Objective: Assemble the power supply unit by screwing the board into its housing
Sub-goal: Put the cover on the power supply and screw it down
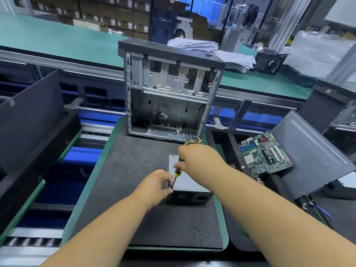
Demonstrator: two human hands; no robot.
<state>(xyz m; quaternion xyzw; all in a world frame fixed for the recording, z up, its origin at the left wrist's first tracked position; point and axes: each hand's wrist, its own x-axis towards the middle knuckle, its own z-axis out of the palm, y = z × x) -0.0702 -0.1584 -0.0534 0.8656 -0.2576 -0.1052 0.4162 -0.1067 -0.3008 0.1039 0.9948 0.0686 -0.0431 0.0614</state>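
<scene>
**A:** We start with the big one: the open computer case [169,93] stands upright at the far end of the dark work mat [119,189], its bare metal insides facing us.

**B:** And off to the right we see a motherboard [264,154] lying tilted in a black tray [221,143], well apart from the action.

**A:** Now the main piece. The power supply unit [189,186] sits on the mat in front of the case, grey top up, vented fan side towards us. Its bundle of yellow and black wires [193,141] pokes out past the far end.

**B:** We have both hands on it. The right hand [200,158] is curled round the screwdriver [175,175], gripping the black and yellow handle, shaft angled down.

**A:** The tip meets the near left corner of the unit's top. The left hand [154,186] sits right beside it, fingers curled in, pinching at the shaft near the tip.

**B:** The screw itself we cannot make out.
</scene>
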